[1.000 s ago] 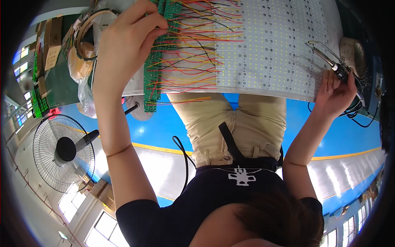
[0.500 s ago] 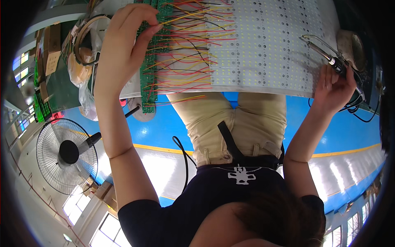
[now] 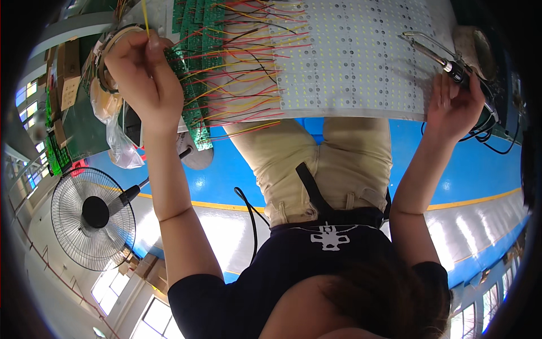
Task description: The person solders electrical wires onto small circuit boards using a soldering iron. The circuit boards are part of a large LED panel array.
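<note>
My left hand (image 3: 148, 79) is pinched shut on a thin yellow wire (image 3: 145, 20), which sticks up from the fingertips. It is just left of a row of narrow green circuit boards (image 3: 197, 107), which lie side by side with red, yellow and black wires (image 3: 248, 76) trailing right. My right hand (image 3: 456, 110) is closed round a soldering iron (image 3: 456, 72) with a curved metal tube alongside its tip. The tip points up and left, over the white panel sheet (image 3: 339, 85) dotted with rows of small yellowish LEDs. The wires' free ends lie across that sheet's left edge.
A ring-shaped coil (image 3: 106, 70) and a clear plastic bag (image 3: 117, 135) are beside my left hand. A round, worn container (image 3: 474, 48) stands behind the iron, whose black cable (image 3: 505, 151) loops at the table's right edge. A fan (image 3: 93, 212) stands at the left.
My left hand has moved left and a little down, off the boards, and now holds up a yellow wire. The green boards have fanned out and tilted. The iron has shifted slightly left.
</note>
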`<state>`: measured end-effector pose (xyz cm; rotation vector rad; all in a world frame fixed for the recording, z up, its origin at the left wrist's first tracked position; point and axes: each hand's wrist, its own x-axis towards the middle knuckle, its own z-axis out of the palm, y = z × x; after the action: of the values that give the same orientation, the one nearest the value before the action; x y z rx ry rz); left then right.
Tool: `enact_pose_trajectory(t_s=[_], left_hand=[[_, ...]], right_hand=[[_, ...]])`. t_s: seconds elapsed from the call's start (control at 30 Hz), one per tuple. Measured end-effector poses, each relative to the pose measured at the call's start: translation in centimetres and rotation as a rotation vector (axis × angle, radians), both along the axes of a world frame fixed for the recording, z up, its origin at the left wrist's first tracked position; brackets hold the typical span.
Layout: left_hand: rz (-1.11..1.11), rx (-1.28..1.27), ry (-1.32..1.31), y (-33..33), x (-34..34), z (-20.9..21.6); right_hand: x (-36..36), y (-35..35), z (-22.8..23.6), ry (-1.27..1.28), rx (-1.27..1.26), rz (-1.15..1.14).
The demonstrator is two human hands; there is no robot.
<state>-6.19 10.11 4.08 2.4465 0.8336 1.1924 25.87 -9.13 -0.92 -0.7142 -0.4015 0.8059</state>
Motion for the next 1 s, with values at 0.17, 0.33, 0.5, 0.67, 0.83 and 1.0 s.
enact_pose_trajectory(t_s=[0.17, 0.33, 0.5, 0.67, 0.83, 1.0], left_hand=[[0.058, -0.034, -0.070, 0.1, 0.3, 1.1], [0.064, -0.136, -0.147, 2.2, -0.6, 0.9], [0.034, -0.333, -0.197, 1.8, -1.2, 0.9], [0.051, -0.348, -0.129, 1.0, -0.1, 1.0], [-0.056, -0.313, 0.023, 2.6, 1.4, 1.7], [-0.205, -0.345, 0.154, 3.4, 2.6, -0.4]], right_hand=[[0.1, -0.1, -0.1, -0.006, -0.007, -0.002], [0.0, -0.1, -0.1, 0.000, -0.010, -0.005], [-0.1, 0.0, 0.0, -0.023, -0.010, 0.008], [-0.1, -0.1, 0.0, -0.051, -0.016, -0.007], [0.1, -0.1, 0.0, 0.008, -0.004, 0.027], [0.1, -0.2, -0.1, -0.019, 0.008, 0.018]])
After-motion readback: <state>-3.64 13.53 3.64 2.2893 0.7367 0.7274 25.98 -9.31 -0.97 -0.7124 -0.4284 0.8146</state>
